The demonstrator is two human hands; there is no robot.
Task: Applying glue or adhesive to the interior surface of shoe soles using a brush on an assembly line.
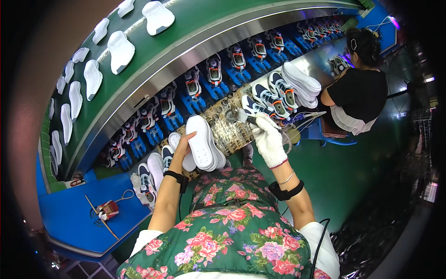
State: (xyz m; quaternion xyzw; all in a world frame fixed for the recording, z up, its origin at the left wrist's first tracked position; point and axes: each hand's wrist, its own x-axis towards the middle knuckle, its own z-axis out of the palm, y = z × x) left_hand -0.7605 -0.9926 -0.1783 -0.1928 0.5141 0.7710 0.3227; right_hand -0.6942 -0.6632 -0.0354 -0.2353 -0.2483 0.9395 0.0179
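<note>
My bare left hand grips a stack of white shoe soles from their left edge, tilted up above the bench front. White cotton-gloved, my right hand is closed on a small brush, which has a dark handle and a pale head. The brush head is beside a round grey spot or dish on the tape-covered ledge; I cannot tell whether they touch. Several navy and white sneakers sit just beyond my right hand.
White soles are stacked at right, near a seated co-worker in black. Shoes on blue holders line the conveyor behind the ledge. Loose white soles lie on the green belt. A blue table stands at left.
</note>
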